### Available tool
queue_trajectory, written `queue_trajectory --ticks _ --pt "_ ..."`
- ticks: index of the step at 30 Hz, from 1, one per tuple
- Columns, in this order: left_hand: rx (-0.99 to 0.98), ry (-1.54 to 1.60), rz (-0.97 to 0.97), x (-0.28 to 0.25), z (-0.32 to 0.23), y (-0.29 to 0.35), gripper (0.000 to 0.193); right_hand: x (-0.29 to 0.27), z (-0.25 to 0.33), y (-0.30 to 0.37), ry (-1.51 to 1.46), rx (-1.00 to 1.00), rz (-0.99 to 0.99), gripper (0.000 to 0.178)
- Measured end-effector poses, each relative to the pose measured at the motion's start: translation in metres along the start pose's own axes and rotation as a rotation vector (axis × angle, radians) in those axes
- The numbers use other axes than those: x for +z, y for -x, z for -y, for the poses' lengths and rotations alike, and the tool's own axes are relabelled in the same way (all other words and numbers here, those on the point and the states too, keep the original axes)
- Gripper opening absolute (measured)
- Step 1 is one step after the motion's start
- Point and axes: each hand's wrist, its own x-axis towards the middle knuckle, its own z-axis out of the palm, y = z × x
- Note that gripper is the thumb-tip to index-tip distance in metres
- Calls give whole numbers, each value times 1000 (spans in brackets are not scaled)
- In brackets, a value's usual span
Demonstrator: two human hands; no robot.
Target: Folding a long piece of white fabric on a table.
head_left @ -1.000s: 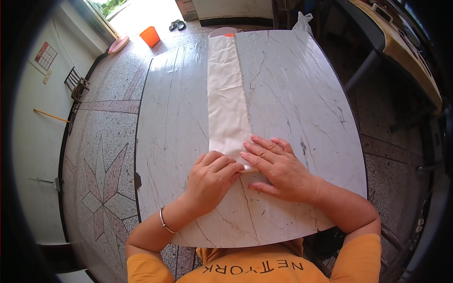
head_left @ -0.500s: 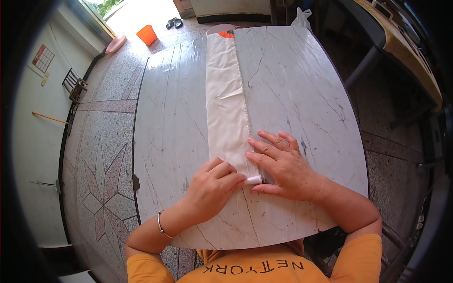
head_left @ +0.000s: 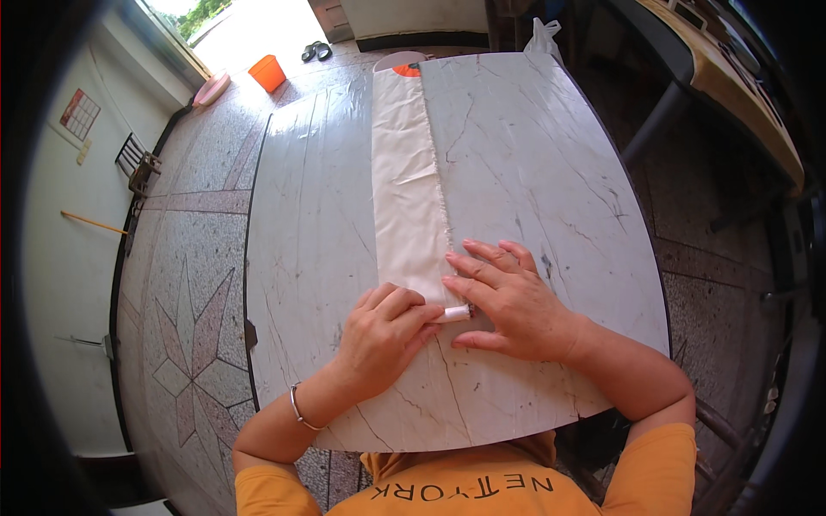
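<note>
A long cream strip of fabric (head_left: 406, 185) lies lengthwise on the marble-patterned table (head_left: 318, 224). Its right edge is frayed, and an orange patch (head_left: 407, 70) shows at the far end. The near end is wound into a small tight roll (head_left: 456, 314). My left hand (head_left: 389, 334) is closed on the roll's left part, thumb and fingers pinching it. To the right, my right hand (head_left: 514, 303) rests with fingers spread, its fingertips on the strip's frayed edge and its thumb beside the roll's right end.
A white plastic bag (head_left: 544, 39) sits at the table's far right corner. Beyond the table, an orange bucket (head_left: 268, 74) and dark slippers (head_left: 317, 52) are on the floor. A second table (head_left: 714, 77) with a tan cover stands at right, a small chair (head_left: 139, 166) at left.
The rolled end has moved slightly away from me along the strip, taking up a little more fabric. My left hand has shifted forward with it; my right hand stays spread at the edge.
</note>
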Motion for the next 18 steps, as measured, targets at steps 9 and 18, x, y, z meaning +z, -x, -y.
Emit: queue_trajectory --ticks 9,18 --pt "-74 87 163 -8 -1 1 13 -3 2 0 11 -22 24 64" --pt "-50 184 210 -10 0 1 11 5 2 -5 38 -87 -34 86"
